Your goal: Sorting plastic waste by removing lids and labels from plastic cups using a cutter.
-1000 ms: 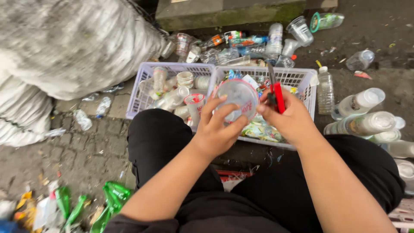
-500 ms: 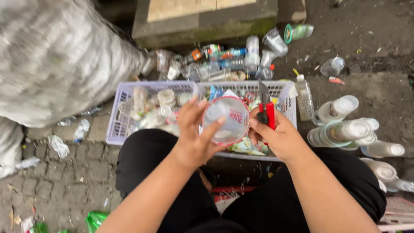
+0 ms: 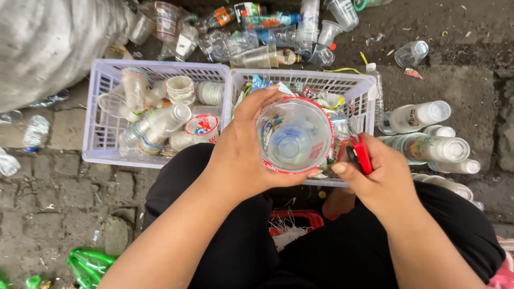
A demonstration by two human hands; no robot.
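Left hand (image 3: 243, 155) wrapped around one clear plastic cup (image 3: 294, 140), held over two lilac baskets (image 3: 101, 144). Right hand (image 3: 377, 176) at 3 o'clock, closed on one red-handled cutter (image 3: 361, 153).

- Soft, even daylight falls from above; nothing looks harsh and I see no hard-edged shadows.
- My black trousers (image 3: 246, 246) swallow detail and read as one dark mass.
- The clear plastic cup (image 3: 294, 136) in my left hand (image 3: 241, 155) shows faint pale sheen, not real glare.
- The white bottles (image 3: 428, 134) at right are bright but not blown out.
- The centre is sharp; the grey sack (image 3: 48, 43) at top left is slightly soft.
- The wide lens bends the edges and stretches my forearms.
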